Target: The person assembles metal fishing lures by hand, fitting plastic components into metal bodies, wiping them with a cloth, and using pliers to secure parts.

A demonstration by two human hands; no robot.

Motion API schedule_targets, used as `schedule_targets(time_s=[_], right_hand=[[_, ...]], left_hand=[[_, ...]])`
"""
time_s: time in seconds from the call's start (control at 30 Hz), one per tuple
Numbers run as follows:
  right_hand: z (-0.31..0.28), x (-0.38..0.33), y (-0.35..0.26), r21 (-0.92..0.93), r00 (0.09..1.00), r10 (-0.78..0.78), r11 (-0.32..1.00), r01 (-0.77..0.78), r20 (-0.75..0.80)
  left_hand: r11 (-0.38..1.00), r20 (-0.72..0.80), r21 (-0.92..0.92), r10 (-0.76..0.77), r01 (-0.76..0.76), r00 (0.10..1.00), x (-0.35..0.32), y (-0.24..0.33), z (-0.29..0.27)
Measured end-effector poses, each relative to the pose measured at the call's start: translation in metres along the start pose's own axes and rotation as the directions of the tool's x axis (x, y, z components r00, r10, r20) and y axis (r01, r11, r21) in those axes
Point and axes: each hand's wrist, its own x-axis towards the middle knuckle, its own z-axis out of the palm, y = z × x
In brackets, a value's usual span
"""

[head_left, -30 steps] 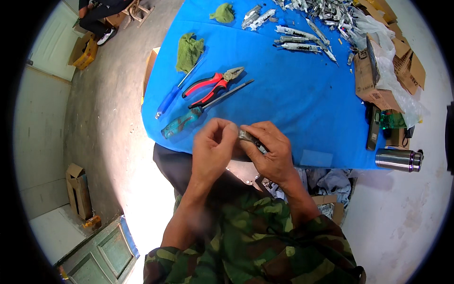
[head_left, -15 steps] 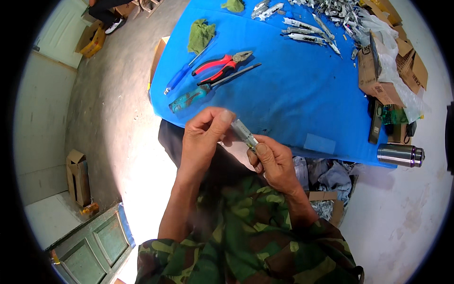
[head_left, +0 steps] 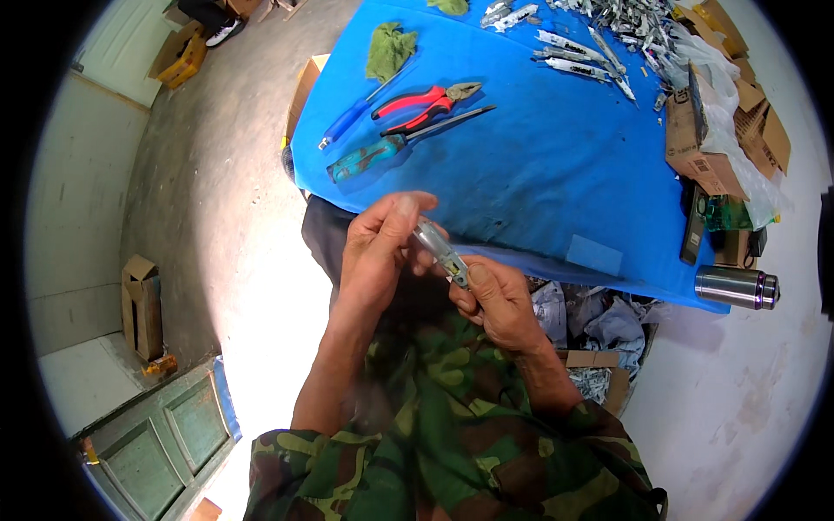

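Between my two hands, in front of the table edge, is a slim silver-grey part (head_left: 444, 254) with a shiny, clear-looking upper stretch and a small yellowish spot lower down. My left hand (head_left: 375, 247) closes on its upper end with thumb and fingers. My right hand (head_left: 504, 304) pinches the lower end between thumb and curled fingers. Beyond the hands on the blue cloth lie a screwdriver with a teal handle (head_left: 367, 157), red-and-black pliers (head_left: 426, 106) and a screwdriver with a blue handle (head_left: 346, 123).
A green rag (head_left: 390, 52) lies past the tools. Similar slim parts (head_left: 573, 59) and a heap of them (head_left: 627, 33) cover the far right. Cardboard boxes (head_left: 695, 143), a steel flask (head_left: 737, 287) and a pale flat piece (head_left: 594, 254) line the right side. Below the edge sits a bin of scraps (head_left: 599, 321).
The part has turned a little in my hands, its shiny upper stretch now facing up. My left fingers have shifted at its upper end. The whole view has moved slightly.
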Motion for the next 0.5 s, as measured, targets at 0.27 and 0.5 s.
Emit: schedule_targets(time_s=[0.27,0.5], right_hand=[[0.0,0.002,0.001,0.102,0.997,0.079,0.992,-0.079,0.004],[0.0,0.011,0.0,0.357,0.984,0.164,0.917,-0.176,0.065]], left_hand=[[0.999,-0.036,-0.006,-0.035,0.035,0.999,0.0,-0.002,0.001],[0.998,-0.075,0.034,-0.053,0.056,0.996,0.002,-0.003,0.002]])
